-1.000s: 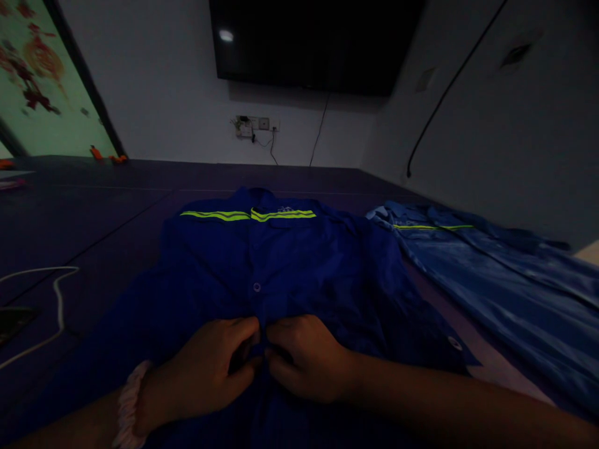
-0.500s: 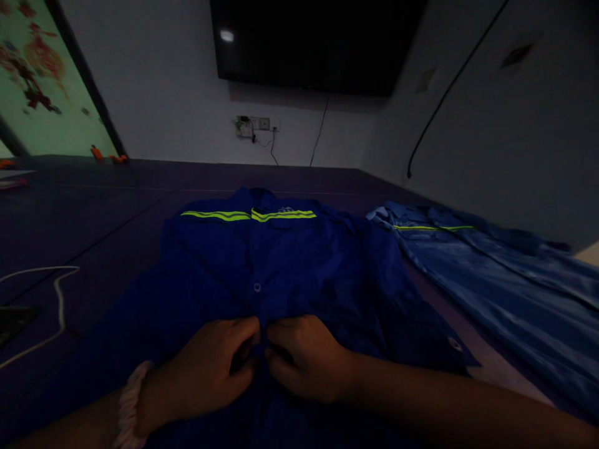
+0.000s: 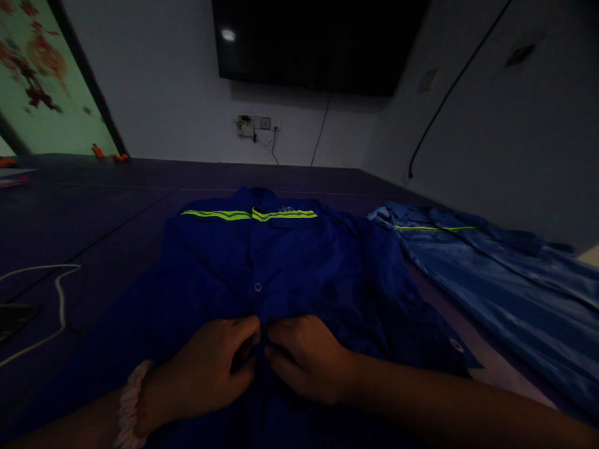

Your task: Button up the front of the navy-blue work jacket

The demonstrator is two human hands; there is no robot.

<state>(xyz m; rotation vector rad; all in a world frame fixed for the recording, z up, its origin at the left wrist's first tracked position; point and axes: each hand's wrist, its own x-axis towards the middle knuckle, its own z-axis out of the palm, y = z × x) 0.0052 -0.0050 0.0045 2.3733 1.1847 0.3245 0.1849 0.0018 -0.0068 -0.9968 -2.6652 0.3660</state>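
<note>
A dark blue work shirt with yellow-green reflective stripes across the chest lies spread before me, collar away from me. My left hand pinches its front placket, thumb and fingers curled inward. Close beside it, my right hand grips the placket's other side in the same way. The fingertips of both hands nearly meet below a visible button. Whatever button or buttonhole lies between the fingers is hidden. A pink scrunchie circles my left wrist.
To the right lies a second, lighter blue garment with a yellow stripe. A white cable and a dark flat device rest at the left. On the far wall hang a black television and power sockets.
Both hands hold the same place on the shirt's placket. Only a very slight shift of the whole view shows.
</note>
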